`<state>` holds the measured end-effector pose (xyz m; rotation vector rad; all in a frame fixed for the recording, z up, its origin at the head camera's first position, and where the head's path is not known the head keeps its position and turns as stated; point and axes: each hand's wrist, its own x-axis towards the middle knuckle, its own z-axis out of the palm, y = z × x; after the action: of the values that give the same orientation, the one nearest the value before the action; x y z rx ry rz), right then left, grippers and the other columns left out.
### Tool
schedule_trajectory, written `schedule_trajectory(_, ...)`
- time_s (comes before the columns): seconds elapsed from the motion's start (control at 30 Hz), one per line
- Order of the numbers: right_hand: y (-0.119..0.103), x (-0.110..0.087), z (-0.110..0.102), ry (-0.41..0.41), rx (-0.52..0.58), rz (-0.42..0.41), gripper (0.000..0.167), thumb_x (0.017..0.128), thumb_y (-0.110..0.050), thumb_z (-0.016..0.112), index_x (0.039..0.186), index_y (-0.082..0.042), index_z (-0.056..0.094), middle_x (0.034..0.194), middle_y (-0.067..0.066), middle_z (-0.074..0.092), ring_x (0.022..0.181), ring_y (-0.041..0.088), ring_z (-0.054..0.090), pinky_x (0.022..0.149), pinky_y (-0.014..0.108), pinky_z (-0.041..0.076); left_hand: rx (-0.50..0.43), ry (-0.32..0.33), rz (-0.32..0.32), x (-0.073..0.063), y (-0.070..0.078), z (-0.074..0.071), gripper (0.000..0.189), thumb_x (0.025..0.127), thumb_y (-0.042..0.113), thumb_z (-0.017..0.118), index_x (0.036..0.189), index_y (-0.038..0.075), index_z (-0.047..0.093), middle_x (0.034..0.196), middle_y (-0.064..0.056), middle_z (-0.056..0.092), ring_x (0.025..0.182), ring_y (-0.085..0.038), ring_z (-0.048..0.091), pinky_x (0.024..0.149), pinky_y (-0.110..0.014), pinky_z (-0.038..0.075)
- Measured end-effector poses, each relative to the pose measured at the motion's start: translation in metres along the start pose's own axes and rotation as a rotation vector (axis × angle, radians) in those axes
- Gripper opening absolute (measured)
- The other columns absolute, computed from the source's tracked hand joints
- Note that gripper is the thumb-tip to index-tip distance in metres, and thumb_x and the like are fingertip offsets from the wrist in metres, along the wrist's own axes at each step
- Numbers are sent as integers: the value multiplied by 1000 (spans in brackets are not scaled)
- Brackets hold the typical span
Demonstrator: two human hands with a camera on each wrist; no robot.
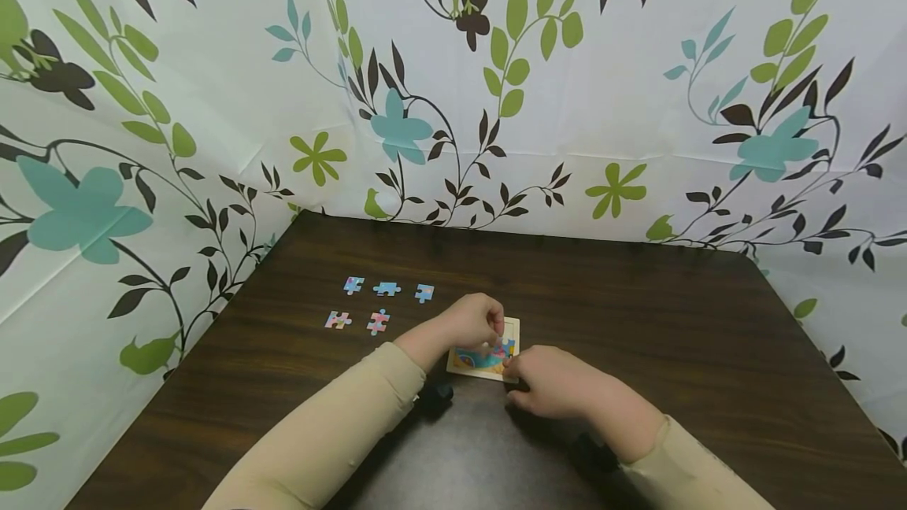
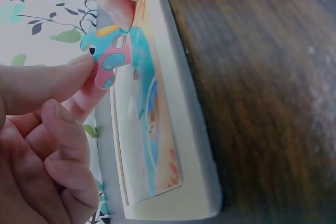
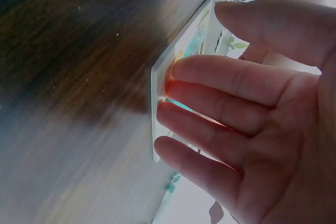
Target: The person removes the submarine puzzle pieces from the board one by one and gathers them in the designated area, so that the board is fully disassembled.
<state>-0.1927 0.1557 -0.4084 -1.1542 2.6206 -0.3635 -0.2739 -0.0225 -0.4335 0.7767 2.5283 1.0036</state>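
My left hand (image 1: pixel 471 323) is over a small wooden puzzle frame (image 1: pixel 515 327). Its thumb and fingertip pinch a pink and turquoise jigsaw piece (image 2: pixel 113 60), tilted at the edge of the picture in the left wrist view. Inside the frame, pieces of a colourful picture (image 1: pixel 482 360) are set, with part of the pale backing bare. My right hand (image 1: pixel 553 380) is at the frame's near right corner. In the right wrist view its fingers (image 3: pixel 231 80) are nearly straight, with fingertips at the frame's rim (image 3: pixel 181 36) and the picture.
Several loose jigsaw pieces lie in two rows on the dark wooden table (image 1: pixel 638 313), left of the frame; one is a blue piece (image 1: pixel 386 289), another a pink one (image 1: pixel 379 322). A patterned curtain (image 1: pixel 453 85) hangs behind the table.
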Motion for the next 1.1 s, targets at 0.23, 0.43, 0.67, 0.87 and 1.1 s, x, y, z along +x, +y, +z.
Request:
schedule_trajectory(0.23,0,-1,1,12,9,-2,23,87,-17,75,75,-19,55,67,-14,40,57,3,35,52,25,38,-36,-25,-59,1,-2,2,12,83,1,75,76,8,68,69,3,59,62,-11,50,58,-25,42)
schedule_trajectory(0.43,0,0,2,22,-10,-10,27,86,-17,75,72,-20,52,68,-14,37,58,3,34,51,25,36,-5,-54,-45,1,-2,2,14,87,1,71,77,10,72,73,4,64,67,-11,54,60,-26,45)
schedule_trajectory(0.67,0,0,2,20,-3,2,26,87,-19,75,73,-20,52,67,-14,35,57,3,32,50,25,34,-77,-70,-67,-1,0,1,13,89,1,70,79,7,71,68,-3,64,51,-12,56,50,-25,44)
schedule_trajectory(0.87,-1,-1,1,9,5,4,23,87,-18,74,75,-20,55,68,-13,38,58,4,34,52,26,37,-77,-54,-99,-1,3,2,12,89,2,72,78,7,71,64,-2,64,48,-11,57,50,-24,44)
schedule_trajectory(1.1,0,-1,2,4,-9,5,20,88,-19,74,76,-20,58,68,-14,40,58,3,35,53,25,38,-54,-37,-107,-1,4,5,14,90,4,71,76,8,71,65,-2,64,49,-11,57,50,-25,44)
